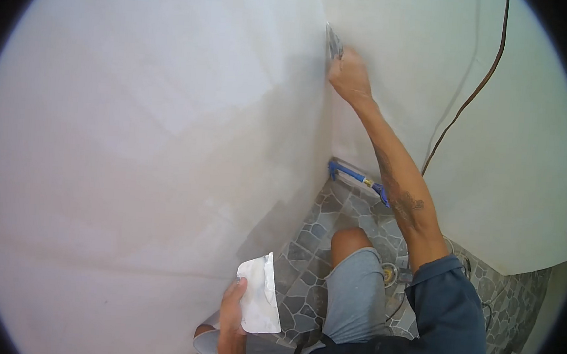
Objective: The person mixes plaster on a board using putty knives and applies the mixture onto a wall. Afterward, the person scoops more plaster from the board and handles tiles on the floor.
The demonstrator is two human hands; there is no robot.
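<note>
Corner under the blade, broad wall uneven in tone

From my distant seat I start at the left, where the big wall (91, 111) fills nearly half the view. Most of it is pale and looks coated, I judge, but a darker patch (217, 143) spreads toward the corner with a ragged edge. Whether that is damp filler, bare surface or partly shadow, I cannot tell — so I would not call this face finished.

Low in front of it, the left hand (232, 306) grips a flat white plate (261, 297) by its near side, thumb on the face and the other fingers hidden. The plate carries faint grey marks; I cannot make out how much loose material, if any, lies on it.

Further right, the stone-patterned floor (303, 289) runs up to the corner. High in that corner the right hand (351, 75), blurred, is wrapped round a scraper (334, 42), whose blade lies at the join of the two walls. I take the corner to be the part in hand, with its lower stretch hard to judge from here.

Below the right forearm, a blue-handled tool (357, 175) lies at the foot of the right-hand wall (404, 47). That wall looks evenly pale — closer to done, by my reading — with a dark cable (477, 92) hanging before it.
</note>
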